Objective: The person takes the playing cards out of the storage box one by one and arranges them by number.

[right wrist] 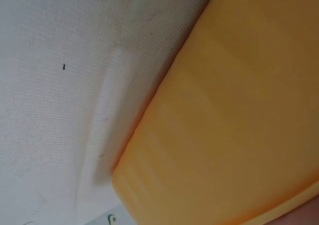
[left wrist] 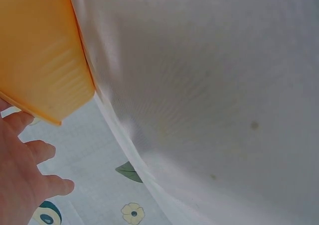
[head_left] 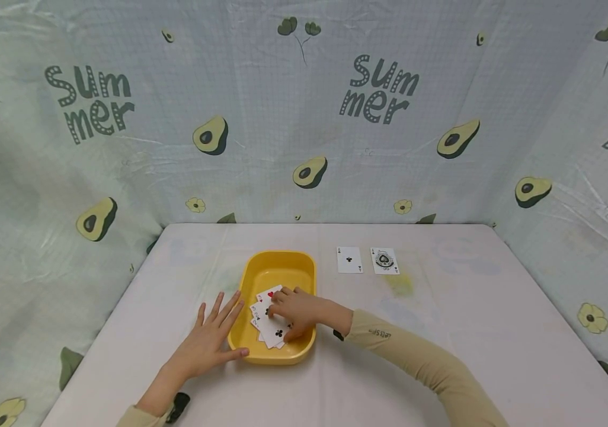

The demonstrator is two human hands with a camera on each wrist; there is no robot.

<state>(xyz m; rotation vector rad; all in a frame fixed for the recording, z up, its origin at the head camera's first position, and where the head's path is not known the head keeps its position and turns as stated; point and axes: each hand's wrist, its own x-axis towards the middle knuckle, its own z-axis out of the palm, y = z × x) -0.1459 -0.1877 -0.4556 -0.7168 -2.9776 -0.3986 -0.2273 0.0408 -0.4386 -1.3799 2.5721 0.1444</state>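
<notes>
A yellow tray (head_left: 277, 261) holds several face-up playing cards (head_left: 274, 333), overlapping in a loose fan; one with clubs lies on top and a heart shows behind it. My right hand (head_left: 298, 309) reaches over the tray's right rim, its bent fingers touching the cards and its thumb spread apart near their lower edge. Along the left rim rests my left hand (head_left: 205, 344), fingers spread and straight, thumb at the near left corner. From the left wrist view, its fingers (left wrist: 42, 150) appear by the tray's outer wall (left wrist: 45, 51). The tray's side (right wrist: 214, 110) fills much of the right wrist view.
To the tray's right, toward the back of the white table (head_left: 442, 332), lie an ace of clubs (head_left: 349, 267) and an ace of spades (head_left: 385, 261), face up and apart. Cloth (head_left: 261, 89) printed with avocados hangs behind and at both sides.
</notes>
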